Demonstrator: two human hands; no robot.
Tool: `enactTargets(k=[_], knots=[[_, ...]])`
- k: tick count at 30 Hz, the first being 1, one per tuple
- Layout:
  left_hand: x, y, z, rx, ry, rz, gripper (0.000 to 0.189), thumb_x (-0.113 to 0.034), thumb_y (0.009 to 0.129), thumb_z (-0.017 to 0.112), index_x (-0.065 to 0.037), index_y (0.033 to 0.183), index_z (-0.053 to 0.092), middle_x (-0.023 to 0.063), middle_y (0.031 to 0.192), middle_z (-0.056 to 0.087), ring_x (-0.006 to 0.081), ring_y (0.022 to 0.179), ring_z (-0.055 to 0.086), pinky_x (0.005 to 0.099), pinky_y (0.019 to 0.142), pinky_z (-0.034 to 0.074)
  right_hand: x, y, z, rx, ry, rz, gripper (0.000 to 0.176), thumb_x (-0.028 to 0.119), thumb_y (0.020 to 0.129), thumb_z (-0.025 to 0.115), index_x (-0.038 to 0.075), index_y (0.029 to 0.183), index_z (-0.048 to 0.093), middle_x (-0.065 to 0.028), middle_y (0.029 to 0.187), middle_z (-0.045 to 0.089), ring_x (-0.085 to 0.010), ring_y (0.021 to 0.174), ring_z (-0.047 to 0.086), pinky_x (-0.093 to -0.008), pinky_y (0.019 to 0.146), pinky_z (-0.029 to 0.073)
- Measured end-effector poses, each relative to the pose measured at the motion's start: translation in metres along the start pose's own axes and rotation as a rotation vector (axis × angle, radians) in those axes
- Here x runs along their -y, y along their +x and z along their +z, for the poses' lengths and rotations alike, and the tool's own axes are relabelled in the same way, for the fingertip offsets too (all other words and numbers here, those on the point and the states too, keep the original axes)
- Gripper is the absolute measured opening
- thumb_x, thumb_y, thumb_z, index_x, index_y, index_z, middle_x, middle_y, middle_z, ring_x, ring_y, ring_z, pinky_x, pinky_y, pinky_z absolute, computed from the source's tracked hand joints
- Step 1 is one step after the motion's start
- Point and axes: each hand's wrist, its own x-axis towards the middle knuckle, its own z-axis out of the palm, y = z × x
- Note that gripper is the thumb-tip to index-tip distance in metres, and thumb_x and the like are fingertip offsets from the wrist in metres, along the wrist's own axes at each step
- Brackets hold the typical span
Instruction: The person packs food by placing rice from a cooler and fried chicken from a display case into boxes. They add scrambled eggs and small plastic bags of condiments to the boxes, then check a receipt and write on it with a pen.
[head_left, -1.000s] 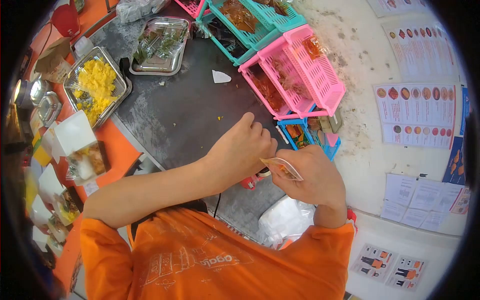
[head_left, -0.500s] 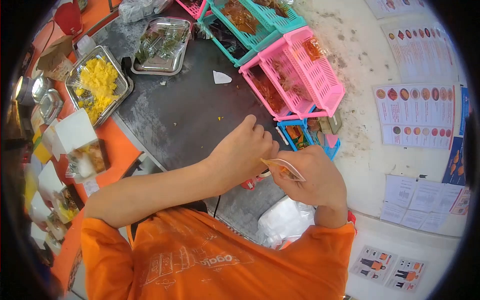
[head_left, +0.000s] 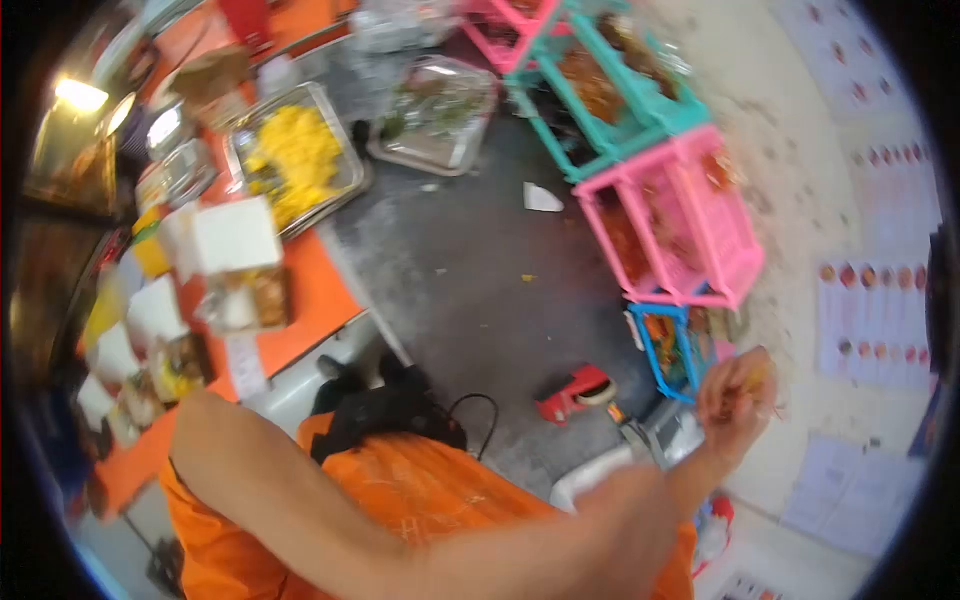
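My right hand [head_left: 735, 405] is raised at the right, palm side showing and fingers curled around a small yellowish-brown packet [head_left: 757, 378]; blur hides its details. It is just beside the small blue basket [head_left: 665, 345], which holds packets of food. My left hand [head_left: 625, 525] is smeared by motion low in the view, crossing in front of my right forearm, and its fingers cannot be made out. A red tape dispenser [head_left: 575, 393] with a roll of tape lies on the dark table [head_left: 450, 290] above my left hand.
Pink baskets [head_left: 710, 230] and teal baskets [head_left: 620, 90] with packed food line the wall side. At the left stand a foil tray of yellow food [head_left: 295, 165], a tray with green leaves [head_left: 435, 115] and several open food boxes [head_left: 245, 255]. A white scrap [head_left: 542, 198] lies on the table.
My hands, together over the table before, have parted. My right hand moved right and turned palm-up; my left dropped lower. The view shifted, uncovering the red tape dispenser.
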Motion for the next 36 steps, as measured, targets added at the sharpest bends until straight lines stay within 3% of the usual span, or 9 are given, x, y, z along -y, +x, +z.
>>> enactTargets(k=[8, 14, 17, 19, 21, 25, 27, 30, 36], knots=[[-0.035, -0.066, -0.094, 0.279, 0.160, -0.282, 0.020, -0.016, 0.068, 0.063, -0.011, 0.088, 0.060, 0.0088, 0.100, 0.048, 0.0202, 0.096, 0.045, 0.0343, 0.070, 0.039, -0.039, 0.022, 0.098, 0.096, -0.183, 0.096, 0.043, 0.034, 0.089, 0.068, 0.000, 0.108, 0.050, -0.0139, 0.074, 0.057, -0.0181, 0.052, 0.052, -0.0268, 0.042, 0.043], [-0.101, -0.154, -0.150, 0.436, 0.231, -0.615, 0.035, -0.015, 0.065, 0.065, -0.009, 0.100, 0.068, 0.0159, 0.122, 0.055, 0.0244, 0.117, 0.046, 0.0368, 0.076, 0.041, -0.073, -0.002, 0.224, 0.253, -0.240, -0.021, 0.010, 0.006, 0.083, 0.068, 0.002, 0.082, 0.059, -0.0152, 0.103, 0.063, -0.0236, 0.103, 0.061, -0.0293, 0.088, 0.050], [-0.141, -0.239, -0.160, 0.057, 0.404, -0.797, 0.025, -0.021, 0.072, 0.062, -0.002, 0.088, 0.064, 0.0090, 0.091, 0.056, 0.0209, 0.091, 0.054, 0.0331, 0.074, 0.043, -0.085, -0.039, 0.298, 0.536, -0.206, -0.284, 0.011, 0.007, 0.079, 0.071, 0.002, 0.080, 0.061, -0.0141, 0.100, 0.061, -0.0233, 0.100, 0.060, -0.0297, 0.087, 0.050], [-0.174, -0.286, -0.152, -0.204, 0.147, -1.041, 0.038, -0.026, 0.070, 0.071, -0.003, 0.099, 0.061, 0.0078, 0.093, 0.059, 0.0238, 0.091, 0.059, 0.0361, 0.079, 0.047, -0.071, -0.086, 0.354, 0.675, -0.099, -0.177, 0.012, 0.009, 0.078, 0.073, 0.002, 0.080, 0.063, -0.0110, 0.094, 0.059, -0.0220, 0.093, 0.060, -0.0274, 0.081, 0.049], [-0.207, -0.340, -0.138, -0.383, -0.338, -1.327, 0.074, -0.034, 0.074, 0.077, -0.005, 0.135, 0.048, 0.0126, 0.125, 0.057, 0.0355, 0.117, 0.054, 0.0454, 0.101, 0.044, -0.065, -0.133, 0.410, 0.918, -0.177, -0.316, 0.015, 0.009, 0.077, 0.076, 0.001, 0.086, 0.067, -0.0078, 0.087, 0.058, -0.0188, 0.084, 0.059, -0.0249, 0.072, 0.049], [-0.280, -0.410, -0.108, -0.843, -0.674, -1.475, 0.052, -0.019, 0.079, 0.080, 0.004, 0.120, 0.057, 0.0150, 0.106, 0.066, 0.0266, 0.101, 0.066, 0.0335, 0.086, 0.052, -0.071, -0.221, 0.505, 1.099, -0.114, -0.114, 0.015, 0.006, 0.080, 0.076, -0.001, 0.092, 0.069, -0.0059, 0.085, 0.059, -0.0144, 0.079, 0.058, -0.0232, 0.068, 0.047], [-0.309, -0.439, -0.102, -1.338, -0.799, -1.668, 0.034, -0.008, 0.087, 0.073, 0.004, 0.115, 0.060, 0.0099, 0.098, 0.069, 0.0149, 0.088, 0.068, 0.0264, 0.076, 0.054, -0.086, -0.248, 0.546, 1.228, -0.028, 0.086, 0.014, 0.004, 0.087, 0.070, -0.003, 0.099, 0.069, -0.0048, 0.085, 0.060, -0.0106, 0.078, 0.058, -0.0224, 0.070, 0.047], [-0.335, -0.481, -0.099, -1.685, -0.652, -1.599, 0.020, -0.001, 0.089, 0.069, 0.003, 0.108, 0.063, 0.0043, 0.094, 0.069, 0.0074, 0.085, 0.064, 0.0215, 0.072, 0.053, -0.110, -0.285, 0.596, 1.250, 0.135, 0.203, 0.013, 0.003, 0.093, 0.063, -0.005, 0.103, 0.066, -0.0045, 0.088, 0.061, -0.0097, 0.079, 0.057, -0.0218, 0.070, 0.046], [-0.335, -0.559, -0.123, -1.756, -0.634, -1.542, 0.015, -0.002, 0.088, 0.071, 0.002, 0.101, 0.065, 0.0043, 0.093, 0.068, 0.0085, 0.080, 0.063, 0.0219, 0.066, 0.052, -0.133, -0.306, 0.671, 1.327, 0.043, 0.001, 0.010, 0.003, 0.093, 0.061, -0.003, 0.099, 0.067, -0.0082, 0.085, 0.066, -0.0138, 0.075, 0.060, -0.0256, 0.066, 0.047]])
